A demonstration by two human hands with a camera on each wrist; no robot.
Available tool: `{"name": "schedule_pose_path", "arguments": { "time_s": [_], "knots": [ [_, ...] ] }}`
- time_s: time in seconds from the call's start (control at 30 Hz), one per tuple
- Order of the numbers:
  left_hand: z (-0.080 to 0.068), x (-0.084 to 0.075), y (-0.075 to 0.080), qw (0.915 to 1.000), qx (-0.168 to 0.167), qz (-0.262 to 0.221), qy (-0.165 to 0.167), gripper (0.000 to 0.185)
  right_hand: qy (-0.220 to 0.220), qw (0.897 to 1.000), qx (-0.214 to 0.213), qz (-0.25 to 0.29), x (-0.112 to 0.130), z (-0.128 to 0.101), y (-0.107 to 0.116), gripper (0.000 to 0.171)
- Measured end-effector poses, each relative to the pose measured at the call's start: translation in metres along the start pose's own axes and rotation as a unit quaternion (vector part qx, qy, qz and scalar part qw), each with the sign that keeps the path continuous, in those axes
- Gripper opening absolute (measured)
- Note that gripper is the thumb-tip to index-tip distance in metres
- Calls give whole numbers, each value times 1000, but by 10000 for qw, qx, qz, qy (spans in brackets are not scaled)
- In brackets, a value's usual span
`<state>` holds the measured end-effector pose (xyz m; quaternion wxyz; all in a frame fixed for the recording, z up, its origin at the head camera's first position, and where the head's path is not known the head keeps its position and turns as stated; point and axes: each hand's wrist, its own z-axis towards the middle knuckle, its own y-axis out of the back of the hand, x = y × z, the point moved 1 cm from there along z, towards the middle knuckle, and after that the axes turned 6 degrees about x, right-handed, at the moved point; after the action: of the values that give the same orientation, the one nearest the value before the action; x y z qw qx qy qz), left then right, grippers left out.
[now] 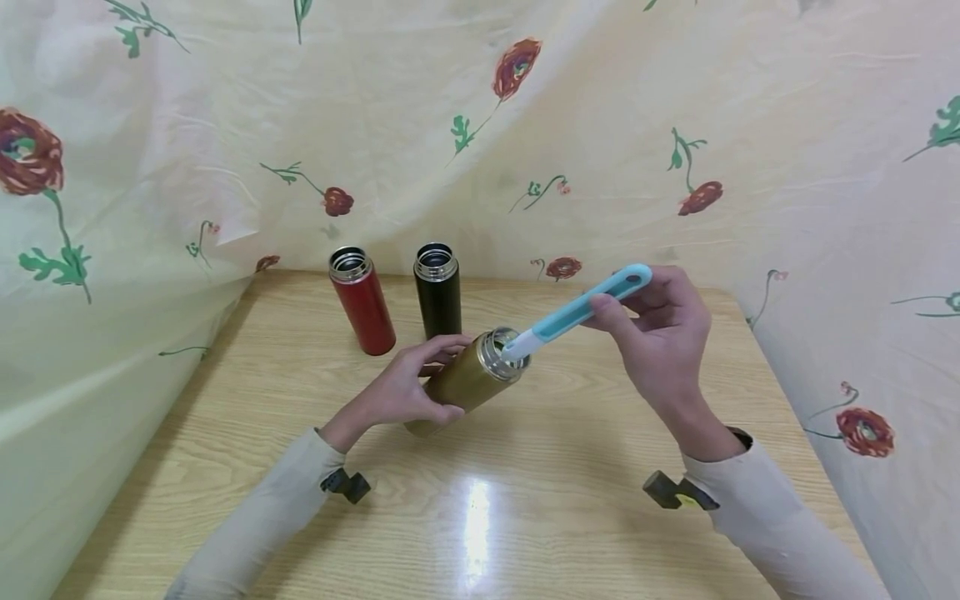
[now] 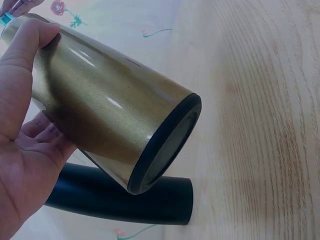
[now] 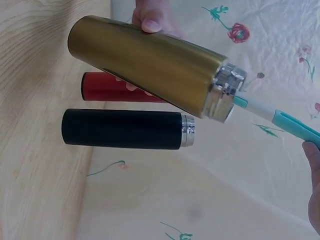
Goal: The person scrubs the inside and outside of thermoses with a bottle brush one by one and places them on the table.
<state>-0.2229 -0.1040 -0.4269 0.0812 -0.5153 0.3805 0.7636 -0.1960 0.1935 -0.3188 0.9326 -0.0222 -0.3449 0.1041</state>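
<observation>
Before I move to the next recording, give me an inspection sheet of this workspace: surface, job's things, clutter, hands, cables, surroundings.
Surface: wood-grain table, with a bright reflection at the front.
Job's things: gold flask, tilted, mouth open; blue-and-white tool reaching into that mouth, its inner end hidden.
Clutter: red flask and black flask standing upright farther back, both open-topped.
Hands: left hand grips the gold flask, fingers on one side and thumb on the other; right hand pinches the tool's handle.
Cables: nothing seen.
Surroundings: floral cloth hanging behind the table and along both sides.
</observation>
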Motion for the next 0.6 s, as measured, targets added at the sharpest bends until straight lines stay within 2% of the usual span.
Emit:
{"name": "schedule_pose_path", "arguments": {
  "time_s": [0.6],
  "knots": [
    [-5,-1,0,9999,65,84,9,85,-14,9999,-8,109,12,4,3,24]
  ]
}}
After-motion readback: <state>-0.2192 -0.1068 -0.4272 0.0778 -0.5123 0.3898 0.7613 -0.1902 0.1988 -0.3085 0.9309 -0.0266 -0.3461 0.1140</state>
